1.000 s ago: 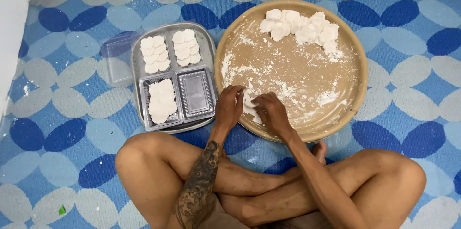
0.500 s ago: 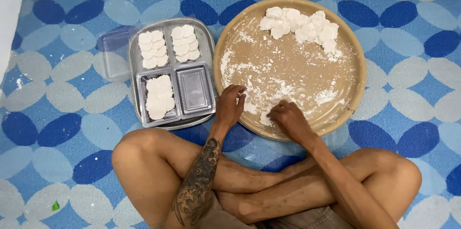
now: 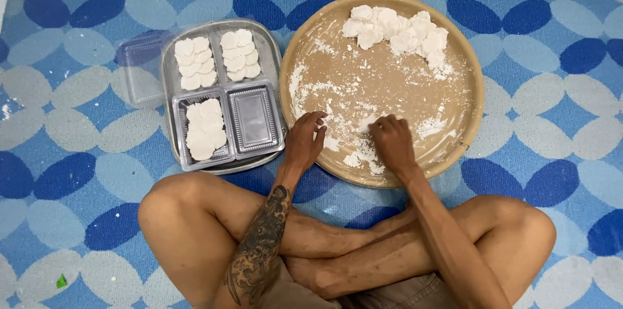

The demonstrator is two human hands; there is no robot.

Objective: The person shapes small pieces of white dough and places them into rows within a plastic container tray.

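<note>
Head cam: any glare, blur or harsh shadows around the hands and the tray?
Head view: light is soft and even, with only faint shadows under the left hand and right hand. Mild glare on the clear compartment tray and its lid. The white dough pieces on the round tray are near overexposed, with little surface detail. No obvious motion blur; slight wide-angle bend at the edges.

tray (image 3: 477, 121): matt brown, flour-dusted | containers (image 3: 253, 121): glossy clear plastic | dough (image 3: 396, 30): soft, powdery

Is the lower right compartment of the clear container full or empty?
Empty: the lower right compartment shows bare plastic, while the other three hold white pieces.
</note>
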